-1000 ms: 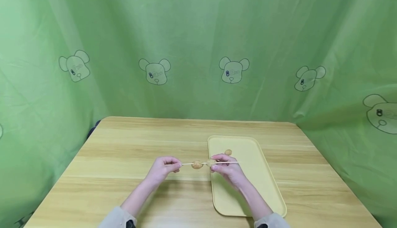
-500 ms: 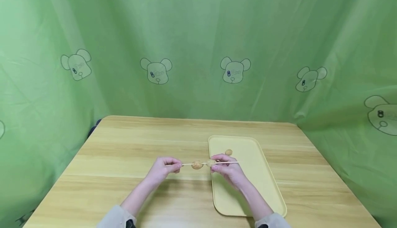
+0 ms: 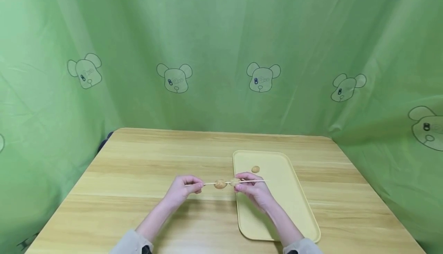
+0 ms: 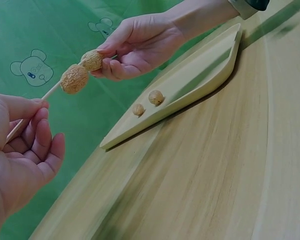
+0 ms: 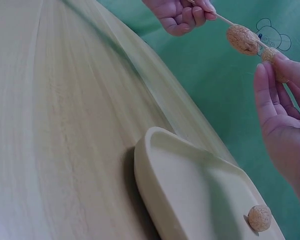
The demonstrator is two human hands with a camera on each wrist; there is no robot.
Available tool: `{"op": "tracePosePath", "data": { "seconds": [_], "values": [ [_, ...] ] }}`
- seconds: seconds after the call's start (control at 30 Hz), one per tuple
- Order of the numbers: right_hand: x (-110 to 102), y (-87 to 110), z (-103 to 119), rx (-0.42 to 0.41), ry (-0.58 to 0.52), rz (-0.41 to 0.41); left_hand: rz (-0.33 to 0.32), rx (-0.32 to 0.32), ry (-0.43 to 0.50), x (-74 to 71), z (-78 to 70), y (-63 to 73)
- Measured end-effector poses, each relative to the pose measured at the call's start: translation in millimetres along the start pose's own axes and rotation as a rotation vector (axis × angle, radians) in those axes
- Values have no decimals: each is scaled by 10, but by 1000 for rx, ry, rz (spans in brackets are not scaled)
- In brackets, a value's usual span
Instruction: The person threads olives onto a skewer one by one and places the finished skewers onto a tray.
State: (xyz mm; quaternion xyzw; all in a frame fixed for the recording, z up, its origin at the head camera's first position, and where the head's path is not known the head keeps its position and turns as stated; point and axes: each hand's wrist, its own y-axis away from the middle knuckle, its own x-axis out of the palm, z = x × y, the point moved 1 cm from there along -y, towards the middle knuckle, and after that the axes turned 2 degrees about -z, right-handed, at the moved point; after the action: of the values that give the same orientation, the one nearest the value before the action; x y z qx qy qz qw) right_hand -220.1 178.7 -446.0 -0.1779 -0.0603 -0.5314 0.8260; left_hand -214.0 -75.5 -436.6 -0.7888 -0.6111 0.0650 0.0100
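My left hand (image 3: 183, 188) pinches a thin wooden skewer (image 3: 209, 183) near its left end, between thumb and fingers. Two wrinkled, light-brown balls, like fried meatballs, are threaded on it. The darker, larger ball (image 4: 74, 79) sits nearer the left hand. At the paler, smaller ball (image 4: 92, 60), the thumb and fingertips of my right hand (image 3: 256, 190) pinch from both sides. Beyond that hand, the skewer's tip sticks out to the right in the head view. The skewer is held roughly level, above the table and the tray's left edge.
A pale yellow tray (image 3: 277, 208) lies on the wooden table (image 3: 166, 150), under the right hand. Two more balls rest on it in the left wrist view, a larger ball (image 4: 155, 97) and a smaller ball (image 4: 138, 109). A green curtain (image 3: 214, 35) hangs behind.
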Motion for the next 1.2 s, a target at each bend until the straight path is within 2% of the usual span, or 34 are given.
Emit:
{"op": "tracePosePath", "data": {
  "seconds": [0.37, 0.53, 0.7, 0.87, 1.0, 1.2],
  "values": [
    [5, -12, -17, 39, 3, -4, -9, -6, 28, -2, -14, 43],
    [-88, 14, -3, 45, 51, -9, -64, -29, 66, -54, -9, 31],
    [-249, 55, 78, 45, 95, -95, -113, -31, 91, -150, -12, 16],
    [-416, 70, 210, 23, 48, -150, -97, -22, 77, -209, -7, 20],
    [-546, 60, 299, 47, 46, -216, -79, -19, 67, -229, 8, 39],
    [-749, 34, 330, 140, 228, -333, -59, -12, 63, -256, 30, 71]
  ]
}}
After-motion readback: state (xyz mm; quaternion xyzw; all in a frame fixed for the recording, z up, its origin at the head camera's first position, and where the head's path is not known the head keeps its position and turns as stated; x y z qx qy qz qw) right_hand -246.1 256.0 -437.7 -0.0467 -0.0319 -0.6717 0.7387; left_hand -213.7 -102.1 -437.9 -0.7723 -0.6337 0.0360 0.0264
